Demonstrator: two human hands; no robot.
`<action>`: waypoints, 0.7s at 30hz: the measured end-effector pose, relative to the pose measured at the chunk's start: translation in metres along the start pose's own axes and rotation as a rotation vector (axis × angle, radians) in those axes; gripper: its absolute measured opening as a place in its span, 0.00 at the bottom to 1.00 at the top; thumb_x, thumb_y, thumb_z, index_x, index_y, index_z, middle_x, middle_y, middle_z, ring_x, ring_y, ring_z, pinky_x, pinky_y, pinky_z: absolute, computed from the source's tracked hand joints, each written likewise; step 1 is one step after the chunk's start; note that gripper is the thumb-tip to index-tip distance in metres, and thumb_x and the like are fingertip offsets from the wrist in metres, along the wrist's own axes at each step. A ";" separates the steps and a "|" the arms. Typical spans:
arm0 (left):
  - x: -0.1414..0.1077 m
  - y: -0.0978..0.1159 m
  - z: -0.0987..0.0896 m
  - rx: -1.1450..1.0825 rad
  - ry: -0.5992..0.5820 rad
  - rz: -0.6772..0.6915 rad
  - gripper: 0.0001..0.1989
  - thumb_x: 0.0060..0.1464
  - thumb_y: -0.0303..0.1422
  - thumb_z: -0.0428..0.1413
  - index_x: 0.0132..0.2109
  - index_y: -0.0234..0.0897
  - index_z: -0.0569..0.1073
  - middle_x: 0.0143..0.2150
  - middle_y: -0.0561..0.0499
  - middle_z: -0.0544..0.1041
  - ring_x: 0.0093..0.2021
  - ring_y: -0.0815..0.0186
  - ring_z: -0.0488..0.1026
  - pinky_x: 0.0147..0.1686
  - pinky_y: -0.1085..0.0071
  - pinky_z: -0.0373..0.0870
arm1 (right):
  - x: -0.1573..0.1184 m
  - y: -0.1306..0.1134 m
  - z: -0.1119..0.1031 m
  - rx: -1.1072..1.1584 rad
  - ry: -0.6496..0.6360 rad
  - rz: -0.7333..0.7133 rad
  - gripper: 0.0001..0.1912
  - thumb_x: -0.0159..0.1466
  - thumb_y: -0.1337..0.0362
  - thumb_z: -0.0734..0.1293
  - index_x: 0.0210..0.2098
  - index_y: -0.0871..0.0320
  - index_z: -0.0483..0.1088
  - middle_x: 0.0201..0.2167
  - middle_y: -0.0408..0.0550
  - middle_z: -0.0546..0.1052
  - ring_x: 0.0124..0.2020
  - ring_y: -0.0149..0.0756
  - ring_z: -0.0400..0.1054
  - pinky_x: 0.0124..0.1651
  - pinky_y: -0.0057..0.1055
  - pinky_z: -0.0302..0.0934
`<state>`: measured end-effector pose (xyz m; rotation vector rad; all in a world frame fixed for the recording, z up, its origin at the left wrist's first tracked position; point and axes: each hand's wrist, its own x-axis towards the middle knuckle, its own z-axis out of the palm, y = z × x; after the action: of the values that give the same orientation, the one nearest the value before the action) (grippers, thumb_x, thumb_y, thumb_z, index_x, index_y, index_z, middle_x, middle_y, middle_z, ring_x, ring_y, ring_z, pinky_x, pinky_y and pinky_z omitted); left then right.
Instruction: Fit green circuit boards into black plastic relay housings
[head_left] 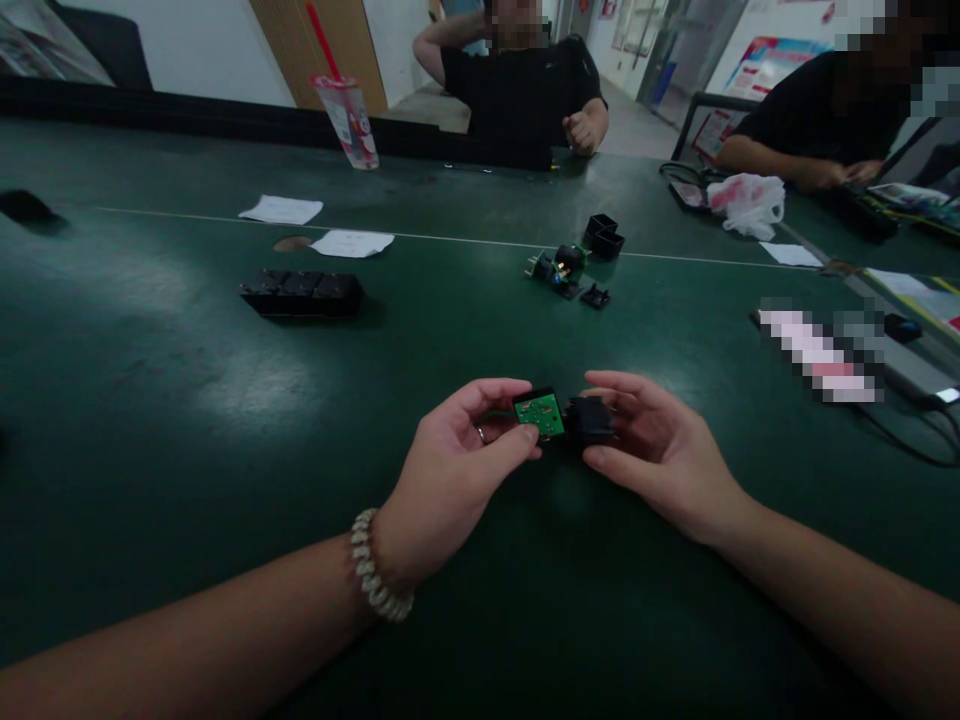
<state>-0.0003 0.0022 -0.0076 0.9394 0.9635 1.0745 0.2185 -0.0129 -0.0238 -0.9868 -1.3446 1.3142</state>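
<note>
Between thumb and fingers, my left hand grips a small green circuit board with a black edge along its top. A black plastic piece, roughly square, sits right beside the board, with my right hand around its outer side. The right thumb is at its lower edge and the fingers curl behind it. Whether the board and the black piece touch cannot be made out. Both hands are held over the green table. Beyond them lie small electronic parts and black open housings.
A row of joined black blocks stands at the left. Paper slips, a cup with a red straw and a plastic bag lie farther back. A cable runs at right. Two people sit across the table.
</note>
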 end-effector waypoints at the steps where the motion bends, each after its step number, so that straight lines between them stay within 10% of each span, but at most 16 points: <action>1: 0.000 0.000 0.000 -0.004 0.000 0.002 0.16 0.52 0.26 0.71 0.49 0.37 0.82 0.44 0.49 0.84 0.41 0.65 0.80 0.38 0.70 0.81 | -0.002 -0.001 0.001 -0.064 -0.001 -0.045 0.30 0.59 0.71 0.79 0.58 0.47 0.74 0.50 0.47 0.81 0.51 0.40 0.79 0.52 0.39 0.78; 7: 0.001 -0.002 0.000 0.001 0.004 0.010 0.16 0.52 0.26 0.70 0.48 0.38 0.83 0.44 0.49 0.84 0.40 0.65 0.80 0.37 0.72 0.81 | -0.002 -0.005 0.004 -0.426 -0.010 -0.365 0.27 0.59 0.78 0.71 0.55 0.50 0.76 0.49 0.50 0.73 0.51 0.42 0.73 0.48 0.38 0.75; 21: 0.000 0.002 0.004 -0.010 0.043 -0.019 0.16 0.51 0.25 0.69 0.48 0.37 0.83 0.43 0.51 0.82 0.39 0.67 0.78 0.37 0.74 0.78 | 0.004 -0.002 -0.002 -0.580 0.045 -0.588 0.31 0.58 0.80 0.70 0.57 0.49 0.75 0.51 0.52 0.71 0.52 0.45 0.71 0.49 0.44 0.73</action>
<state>0.0034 0.0023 -0.0048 0.9008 1.0000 1.0866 0.2198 -0.0090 -0.0219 -0.8779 -1.8486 0.4614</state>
